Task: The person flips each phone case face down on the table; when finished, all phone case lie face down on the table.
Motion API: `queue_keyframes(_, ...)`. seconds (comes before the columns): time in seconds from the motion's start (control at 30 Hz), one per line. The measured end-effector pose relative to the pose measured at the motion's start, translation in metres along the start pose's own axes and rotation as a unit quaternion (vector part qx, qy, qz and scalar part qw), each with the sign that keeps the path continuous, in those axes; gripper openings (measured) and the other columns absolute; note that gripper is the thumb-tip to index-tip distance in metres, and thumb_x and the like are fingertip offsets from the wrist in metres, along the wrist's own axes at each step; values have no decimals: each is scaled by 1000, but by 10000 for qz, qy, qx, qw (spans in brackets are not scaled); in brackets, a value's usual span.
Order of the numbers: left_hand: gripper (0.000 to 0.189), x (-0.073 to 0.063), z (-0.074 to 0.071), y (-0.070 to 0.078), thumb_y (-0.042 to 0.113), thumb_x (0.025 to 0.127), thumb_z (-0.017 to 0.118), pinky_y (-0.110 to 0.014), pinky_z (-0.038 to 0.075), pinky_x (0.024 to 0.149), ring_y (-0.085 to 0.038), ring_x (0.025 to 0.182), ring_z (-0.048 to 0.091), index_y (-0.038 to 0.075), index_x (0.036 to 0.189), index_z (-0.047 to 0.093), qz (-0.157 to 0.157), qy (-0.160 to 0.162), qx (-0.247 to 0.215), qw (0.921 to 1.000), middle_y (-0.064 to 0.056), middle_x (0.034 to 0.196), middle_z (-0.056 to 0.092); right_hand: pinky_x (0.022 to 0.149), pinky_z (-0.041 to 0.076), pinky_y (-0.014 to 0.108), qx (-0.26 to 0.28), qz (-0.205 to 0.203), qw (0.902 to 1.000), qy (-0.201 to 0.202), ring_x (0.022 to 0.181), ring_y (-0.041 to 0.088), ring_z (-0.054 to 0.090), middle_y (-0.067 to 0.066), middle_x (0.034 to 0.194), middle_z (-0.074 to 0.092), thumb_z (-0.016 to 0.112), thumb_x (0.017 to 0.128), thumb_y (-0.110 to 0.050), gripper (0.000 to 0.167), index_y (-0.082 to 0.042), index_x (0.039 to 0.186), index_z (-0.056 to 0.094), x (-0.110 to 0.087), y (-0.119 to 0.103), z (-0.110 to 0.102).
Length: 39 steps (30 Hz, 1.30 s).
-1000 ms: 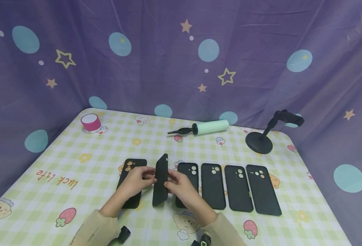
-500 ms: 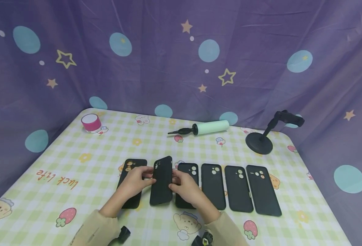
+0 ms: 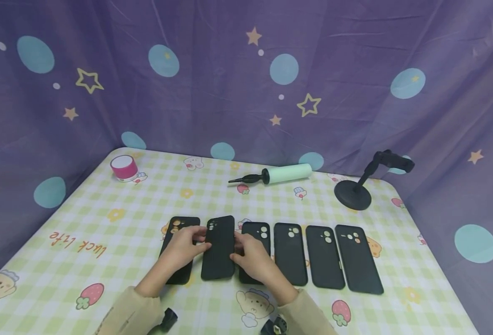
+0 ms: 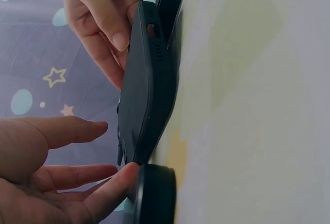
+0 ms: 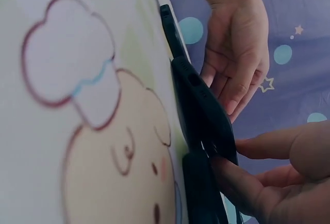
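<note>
A black phone case (image 3: 219, 251) with camera cutouts at its upper left is tilted, its right side raised off the table. My right hand (image 3: 252, 257) pinches that raised edge; in the right wrist view its thumb (image 5: 258, 146) lies on the back and a finger reaches underneath. At the opposite edge is my left hand (image 3: 183, 246), its fingers touching low down. The left thumb (image 4: 85, 130) stands apart from the case in the left wrist view. Another black phone case (image 3: 181, 273) lies flat, partly beneath the left hand.
Several more black phone cases lie in a row to the right, including one with three cutouts (image 3: 359, 260). Behind them are a mint-green hand pump (image 3: 288, 173), a black stand (image 3: 352, 194) and a pink-and-white roll (image 3: 124, 168) on the checked tablecloth (image 3: 146, 200).
The held phone case has turned from nearly edge-on to back facing up, its left side lowering toward the table. Both hands have shifted only slightly.
</note>
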<state>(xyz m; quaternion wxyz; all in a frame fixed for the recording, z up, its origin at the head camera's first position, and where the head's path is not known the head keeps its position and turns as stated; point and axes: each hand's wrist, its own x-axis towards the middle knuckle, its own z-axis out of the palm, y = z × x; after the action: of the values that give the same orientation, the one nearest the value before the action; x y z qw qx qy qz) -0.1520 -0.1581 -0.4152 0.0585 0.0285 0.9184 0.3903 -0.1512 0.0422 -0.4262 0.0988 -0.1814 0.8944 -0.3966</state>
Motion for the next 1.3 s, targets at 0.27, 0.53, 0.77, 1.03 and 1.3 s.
queue_keyframes(0.27, 46, 1, 0, 1, 13, 85, 73, -44, 54, 87, -29, 103, 68, -6, 124, 60, 2, 26, 142, 9999, -22, 122, 65, 101, 47, 45, -410, -63, 9991, 53, 118, 32, 58, 21, 126, 59, 73, 84, -8, 59, 9, 135, 49, -1, -2, 2)
queue_keyframes(0.53, 47, 1, 1, 1, 13, 85, 72, -43, 55, 87, -30, 104, 67, -6, 126, 59, -3, 58, 113, 9999, -23, 124, 64, 96, 50, 44, -549, -130, 9983, 127, 116, 33, 60, 23, 129, 58, 75, 83, -10, 58, 8, 133, 52, -2, -3, 2)
queue_keyframes(0.77, 48, 0, 0, 2, 13, 85, 72, -44, 54, 88, -31, 105, 66, -6, 127, 59, -29, 64, 253, 9997, -22, 122, 65, 98, 50, 45, -400, -98, 9991, 66, 118, 33, 60, 21, 124, 63, 74, 84, -14, 60, 5, 135, 51, -3, -5, 2)
queue_keyframes(1.03, 46, -1, 1, 4, 12, 85, 72, -45, 55, 87, -32, 103, 67, -7, 125, 59, 60, 136, 399, 9991, -23, 118, 66, 99, 48, 46, -311, -132, 9994, -30, 120, 34, 58, 22, 127, 61, 74, 84, -16, 62, 6, 136, 49, -3, -5, 2)
queue_keyframes(1.3, 47, -2, 0, 6, 11, 85, 71, -42, 57, 84, -33, 102, 68, -8, 126, 58, 44, 149, 402, 9991, -25, 120, 65, 103, 46, 47, -173, -147, 9997, -110, 122, 34, 57, 22, 130, 59, 73, 86, -17, 61, 5, 137, 48, -2, -4, 2)
